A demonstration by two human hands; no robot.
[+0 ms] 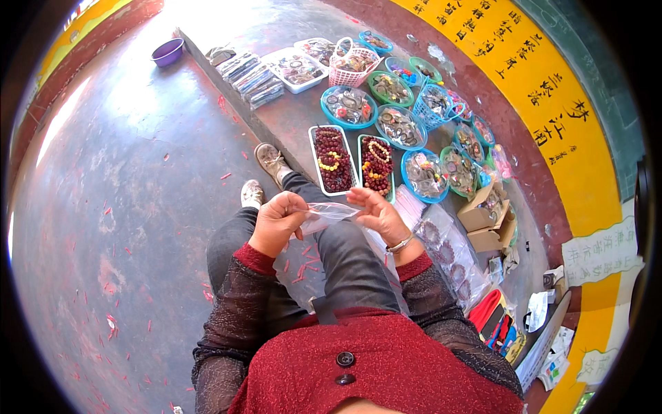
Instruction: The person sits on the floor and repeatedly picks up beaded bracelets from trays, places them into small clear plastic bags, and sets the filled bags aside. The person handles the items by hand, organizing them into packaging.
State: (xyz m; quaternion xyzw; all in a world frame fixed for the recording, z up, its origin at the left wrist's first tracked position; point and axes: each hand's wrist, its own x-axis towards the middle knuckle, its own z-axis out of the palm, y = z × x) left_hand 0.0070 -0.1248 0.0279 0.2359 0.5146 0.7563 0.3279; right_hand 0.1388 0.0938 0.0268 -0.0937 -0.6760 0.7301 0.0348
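A small clear plastic bag [329, 212] is stretched between my hands, above my knees. My left hand [279, 219] pinches its left end, thumb and fingers pressed together. At its right end, my right hand [378, 212] has the bag's edge between thumb and fingertips, the other fingers raised; a bracelet sits on that wrist. Whether anything lies inside the bag is hard to make out. Just beyond my hands are a white tray [317, 145] and a pale green tray [361, 148], both with dark red and yellow bead bracelets.
Round basins of packed trinkets, such as a blue basin [408, 193], crowd the floor ahead and right. A pink basket [338, 76] stands among them. Cardboard boxes [476, 219] and bagged bracelets [448, 252] lie at my right. A purple basin [167, 53] stands far left, past a low ledge [217, 83].
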